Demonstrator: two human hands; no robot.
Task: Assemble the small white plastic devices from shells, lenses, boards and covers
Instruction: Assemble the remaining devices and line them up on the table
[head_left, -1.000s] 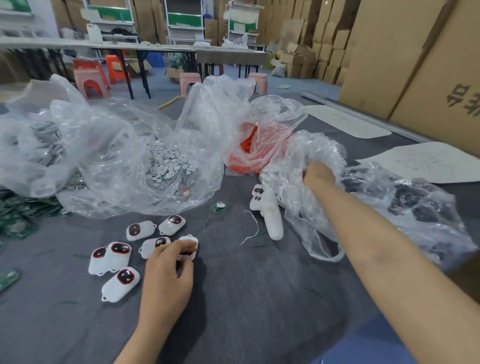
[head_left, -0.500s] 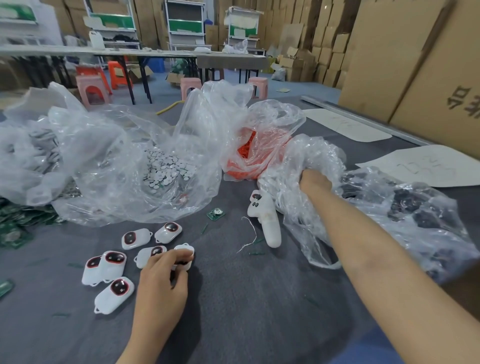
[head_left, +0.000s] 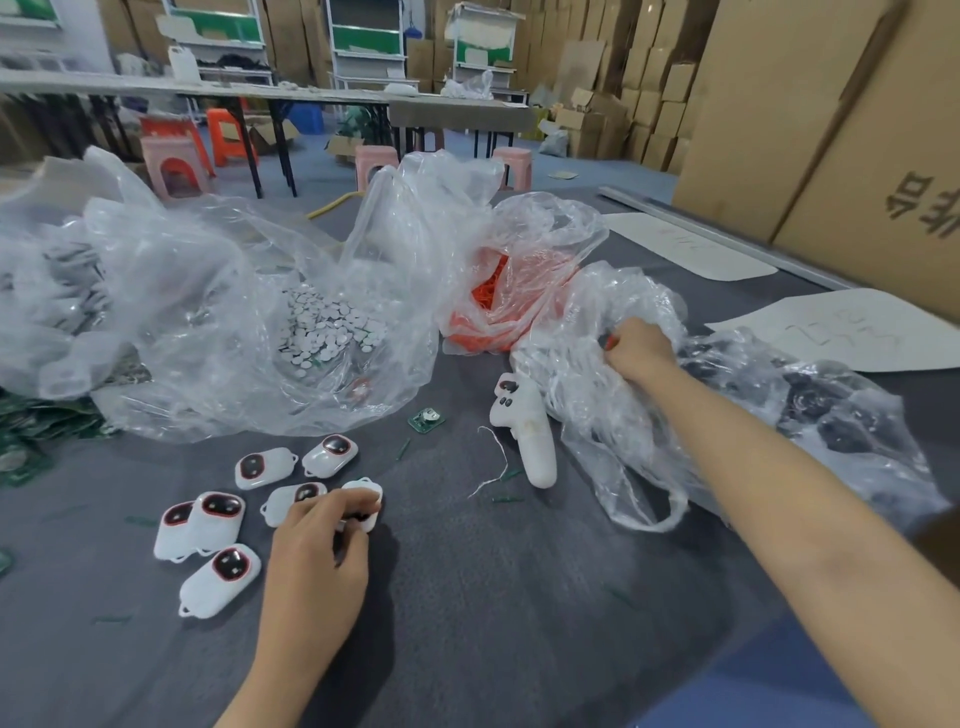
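My left hand (head_left: 317, 561) pinches a small white shell (head_left: 366, 501) on the grey table, fingers curled round it. Several assembled white devices (head_left: 221, 579) with dark, red-ringed lenses lie just left of it. My right hand (head_left: 636, 351) reaches far across and grips the crumpled mouth of a clear bag of dark parts (head_left: 831, 415); something small and red shows at its fingertips. A small green board (head_left: 426, 418) lies between the two hands. A clear bag of white round discs (head_left: 322, 332) sits behind the devices.
A white handheld controller (head_left: 527, 428) lies beside the right-hand bag, with a loose thread (head_left: 493, 462) near it. A bag of orange parts (head_left: 498, 306) stands at centre back. Green boards (head_left: 31, 431) pile at the far left. Cardboard boxes (head_left: 831, 130) rise on the right.
My right hand has drawn back a little out of the bag's folds and now shows at the bag's mouth. My left hand keeps its hold on the white shell.
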